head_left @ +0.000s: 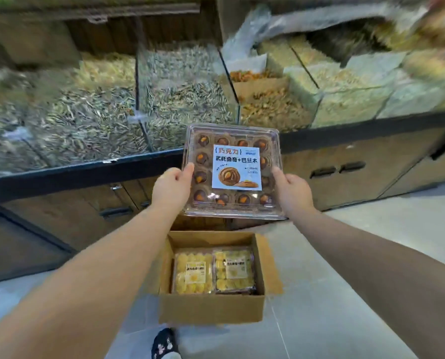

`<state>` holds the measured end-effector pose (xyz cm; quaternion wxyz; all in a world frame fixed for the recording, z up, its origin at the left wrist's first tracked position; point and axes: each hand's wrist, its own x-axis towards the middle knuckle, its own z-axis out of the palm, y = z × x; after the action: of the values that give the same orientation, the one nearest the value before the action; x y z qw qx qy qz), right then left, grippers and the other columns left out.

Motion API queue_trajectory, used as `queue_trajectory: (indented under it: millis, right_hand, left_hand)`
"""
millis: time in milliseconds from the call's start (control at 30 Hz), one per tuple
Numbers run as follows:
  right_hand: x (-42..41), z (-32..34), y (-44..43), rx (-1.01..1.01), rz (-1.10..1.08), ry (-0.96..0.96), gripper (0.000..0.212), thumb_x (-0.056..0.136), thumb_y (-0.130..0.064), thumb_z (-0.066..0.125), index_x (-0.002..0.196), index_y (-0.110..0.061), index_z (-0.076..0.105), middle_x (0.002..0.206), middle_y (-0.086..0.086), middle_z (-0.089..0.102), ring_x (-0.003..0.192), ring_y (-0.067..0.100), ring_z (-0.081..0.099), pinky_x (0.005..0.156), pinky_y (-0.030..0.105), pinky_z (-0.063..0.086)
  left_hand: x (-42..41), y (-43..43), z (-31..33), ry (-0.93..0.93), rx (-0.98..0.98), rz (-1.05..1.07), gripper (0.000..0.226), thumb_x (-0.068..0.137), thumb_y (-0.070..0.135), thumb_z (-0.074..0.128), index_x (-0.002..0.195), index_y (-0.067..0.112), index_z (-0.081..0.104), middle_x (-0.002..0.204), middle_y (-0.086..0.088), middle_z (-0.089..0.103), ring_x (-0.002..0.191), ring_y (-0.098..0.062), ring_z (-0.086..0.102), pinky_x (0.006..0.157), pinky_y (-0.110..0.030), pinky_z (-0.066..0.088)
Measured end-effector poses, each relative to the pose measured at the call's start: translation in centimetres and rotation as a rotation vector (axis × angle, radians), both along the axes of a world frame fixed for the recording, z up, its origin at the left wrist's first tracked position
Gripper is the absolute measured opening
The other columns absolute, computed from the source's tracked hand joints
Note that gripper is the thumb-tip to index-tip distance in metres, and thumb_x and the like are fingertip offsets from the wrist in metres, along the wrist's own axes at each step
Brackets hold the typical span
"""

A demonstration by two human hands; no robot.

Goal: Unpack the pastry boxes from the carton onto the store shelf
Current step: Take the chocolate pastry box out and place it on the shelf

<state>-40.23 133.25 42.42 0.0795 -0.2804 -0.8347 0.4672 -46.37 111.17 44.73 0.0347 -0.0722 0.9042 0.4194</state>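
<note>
- A clear square plastic pastry box (pixel 237 167), with rows of dark chocolate cookies inside and a pale blue label with print on its lid, is held in the air between both hands. It is above the carton and in front of the counter edge.
- The left hand (pixel 172 185) grips the left side of this box. Its thumb lies on the lid near the edge, and the other fingers go under the box, where they are hidden.
- The right hand (pixel 292 189) grips the right side in the same way, thumb on the rim and fingers curled below.
- A brown cardboard carton (pixel 211 307) stands open on the grey tiled floor (pixel 345 281), under the arms.
- Inside the carton, two clear plastic boxes of yellow pastries lie flat side by side and touch each other: one on the left (pixel 191 274), one on the right (pixel 233 272). Each has a small label on top.
- Behind the held box is a store counter with a black front rail (pixel 73 172). Its glass-divided bins (pixel 86 112) are filled with loose seeds and nuts, blurred.
- Brown wooden cabinet doors (pixel 358 172) with dark handles are below the rail.
- A black shoe with a white pattern (pixel 164 343) shows at the bottom edge, near the carton.
</note>
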Motion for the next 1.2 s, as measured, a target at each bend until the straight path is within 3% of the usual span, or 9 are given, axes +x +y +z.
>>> queue_trajectory:
  millis: [167,333,433,600,767,933,1067,1133,1200]
  right_hand:
    - [0.0,11.4,1.7,0.071,0.079,0.191,0.05,0.097,-0.05,0.038,0.059,-0.02,0.05,0.062,-0.003,0.054,0.062,0.012,0.052,0.052,0.028,0.033]
    - [-1.7,20.4,3.7,0.1,0.152,0.324,0.05,0.096,-0.051,0.037,0.064,-0.017,0.054,0.067,0.0,0.058,0.066,0.018,0.055,0.063,0.032,0.041]
    - [-3.6,23.7,4.5,0.129,0.19,0.384,0.054,0.096,-0.053,0.037,0.059,-0.014,0.045,0.058,0.004,0.049,0.058,0.02,0.046,0.056,0.032,0.032]
    - [-8.1,26.7,5.6,0.234,0.248,0.355,0.053,0.096,-0.053,0.034,0.061,-0.014,0.039,0.059,0.003,0.041,0.057,0.02,0.04,0.053,0.033,0.026]
    - [-14.1,28.3,5.9,0.291,0.313,0.375,0.049,0.098,-0.051,0.033,0.066,-0.014,0.042,0.06,0.003,0.046,0.061,0.022,0.046,0.055,0.033,0.029]
    - [-20.8,28.7,5.9,0.279,0.356,0.303,0.042,0.098,-0.042,0.041,0.092,-0.004,0.055,0.082,0.011,0.059,0.073,0.022,0.052,0.062,0.031,0.036]
    - [-25.6,28.7,6.6,0.306,0.375,0.246,0.035,0.097,-0.041,0.044,0.093,-0.009,0.054,0.087,0.013,0.065,0.071,0.022,0.055,0.06,0.03,0.037]
    - [-28.1,28.9,6.9,0.314,0.375,0.244,0.033,0.096,-0.044,0.046,0.089,-0.012,0.053,0.083,0.011,0.067,0.07,0.023,0.059,0.062,0.033,0.045]
    - [-31.0,29.4,7.4,0.31,0.373,0.257,0.029,0.094,-0.043,0.05,0.082,-0.017,0.051,0.079,0.008,0.068,0.07,0.025,0.064,0.066,0.039,0.054]
  left_hand:
    - [0.9,0.9,11.2,0.171,0.046,0.002,0.035,0.099,0.045,0.04,0.084,0.014,0.049,0.073,0.001,0.05,0.075,-0.021,0.05,0.064,-0.032,0.033]
    - [0.0,2.0,19.3,0.32,0.162,0.027,0.033,0.097,0.045,0.042,0.112,0.018,0.052,0.103,-0.002,0.057,0.094,-0.023,0.055,0.082,-0.036,0.044]
    - [-1.4,2.7,22.4,0.363,0.229,0.051,0.026,0.098,0.039,0.045,0.111,0.016,0.051,0.101,-0.002,0.056,0.089,-0.022,0.053,0.072,-0.032,0.041]
    - [-5.7,2.8,25.3,0.344,0.308,0.102,0.013,0.094,0.023,0.055,0.1,0.012,0.055,0.087,-0.003,0.054,0.069,-0.015,0.046,0.062,-0.03,0.038]
    - [-11.7,1.8,27.3,0.313,0.388,0.098,0.021,0.084,0.015,0.068,0.102,0.009,0.06,0.09,-0.013,0.062,0.06,-0.018,0.047,0.057,-0.028,0.041]
    - [-17.9,0.8,28.2,0.326,0.369,0.059,0.016,0.081,0.012,0.069,0.095,0.014,0.061,0.089,-0.01,0.061,0.07,-0.021,0.053,0.063,-0.032,0.046]
    - [-21.6,0.8,28.1,0.355,0.279,0.031,0.013,0.083,0.01,0.069,0.088,0.017,0.059,0.087,-0.005,0.061,0.077,-0.022,0.057,0.074,-0.038,0.053]
    - [-23.7,0.9,28.2,0.371,0.22,0.021,0.015,0.082,0.012,0.07,0.082,0.019,0.057,0.08,-0.003,0.06,0.078,-0.025,0.059,0.08,-0.041,0.054]
    - [-26.2,1.4,28.7,0.396,0.155,0.022,0.015,0.082,0.014,0.071,0.08,0.018,0.056,0.078,-0.002,0.059,0.078,-0.024,0.058,0.076,-0.037,0.051]
